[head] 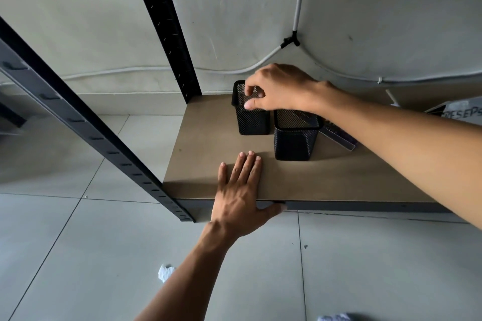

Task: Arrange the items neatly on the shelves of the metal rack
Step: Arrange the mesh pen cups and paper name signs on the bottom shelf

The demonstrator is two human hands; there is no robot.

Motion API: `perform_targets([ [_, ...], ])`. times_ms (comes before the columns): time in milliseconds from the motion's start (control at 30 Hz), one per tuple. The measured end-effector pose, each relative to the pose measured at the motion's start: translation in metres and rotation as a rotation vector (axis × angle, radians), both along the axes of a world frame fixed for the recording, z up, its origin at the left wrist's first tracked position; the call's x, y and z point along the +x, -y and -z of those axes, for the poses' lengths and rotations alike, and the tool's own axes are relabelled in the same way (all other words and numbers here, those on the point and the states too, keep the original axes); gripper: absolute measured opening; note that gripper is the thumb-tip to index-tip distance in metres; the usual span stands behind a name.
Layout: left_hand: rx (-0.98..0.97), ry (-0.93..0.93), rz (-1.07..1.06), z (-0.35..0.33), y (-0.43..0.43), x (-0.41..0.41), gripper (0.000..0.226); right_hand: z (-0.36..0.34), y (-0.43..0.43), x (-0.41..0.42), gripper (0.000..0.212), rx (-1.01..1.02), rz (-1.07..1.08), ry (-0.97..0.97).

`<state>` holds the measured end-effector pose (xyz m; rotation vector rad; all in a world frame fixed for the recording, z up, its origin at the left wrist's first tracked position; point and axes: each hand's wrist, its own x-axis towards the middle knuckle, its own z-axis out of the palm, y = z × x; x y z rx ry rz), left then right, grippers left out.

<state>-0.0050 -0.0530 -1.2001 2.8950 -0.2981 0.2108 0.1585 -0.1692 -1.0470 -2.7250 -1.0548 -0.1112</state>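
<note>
Head view: the metal rack's brown shelf board (208,143) is the landmark. Toward its back, near the rear black post (167,28), stands a black mesh holder (253,122). The right hand (279,88) pinches its top rim with curled fingers and thumb. A second mesh holder (296,138) stands upright just beside it, nearer the front. The left hand (240,190) lies flat on the board's front edge, fingers straight, thumb against the front rail. On the tiled floor below the board lies a crumpled white scrap (164,272).
</note>
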Motion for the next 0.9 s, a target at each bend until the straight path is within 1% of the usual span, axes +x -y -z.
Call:
perform_targets([
  [133, -0.003, 0.008, 0.008, 0.000, 0.004, -0.002, 0.104, -0.021, 0.027, 0.005, 0.027, 0.125, 0.063, 0.033],
  [200, -0.018, 0.007, 0.010, -0.001, 0.009, -0.003, 0.105, -0.028, 0.047, 0.007, 0.023, 0.180, 0.138, 0.033],
  [267, -0.049, -0.017, 0.004, -0.005, 0.018, -0.003, 0.111, -0.027, 0.067, 0.007, 0.017, 0.223, 0.219, 0.011],
  [333, -0.070, -0.031, 0.004, -0.007, 0.032, -0.004, 0.113, -0.021, 0.086, 0.004, 0.014, 0.238, 0.301, -0.008],
  [400, -0.092, -0.023, -0.004, -0.008, 0.048, -0.005, 0.107, -0.012, 0.104, 0.001, 0.014, 0.232, 0.365, -0.022],
  [467, -0.118, 0.006, -0.048, -0.007, 0.059, -0.004, 0.094, -0.002, 0.119, -0.004, 0.017, 0.216, 0.414, -0.034],
  [533, -0.146, 0.040, -0.116, -0.004, 0.067, -0.002, 0.084, 0.010, 0.133, -0.008, 0.019, 0.205, 0.464, -0.080],
  [600, -0.139, 0.056, -0.159, -0.003, 0.073, 0.000, 0.077, 0.025, 0.143, -0.009, 0.022, 0.173, 0.512, -0.165],
  [700, -0.103, 0.064, -0.186, 0.000, 0.075, 0.000, 0.072, 0.044, 0.151, -0.007, 0.032, 0.114, 0.588, -0.272],
  [833, -0.090, 0.086, -0.189, 0.004, 0.072, -0.002, 0.070, 0.054, 0.153, -0.001, 0.036, 0.230, 0.687, -0.370],
  [900, -0.088, 0.081, -0.183, 0.004, 0.072, -0.003, 0.071, 0.056, 0.152, -0.001, 0.036, 0.237, 0.708, -0.418],
])
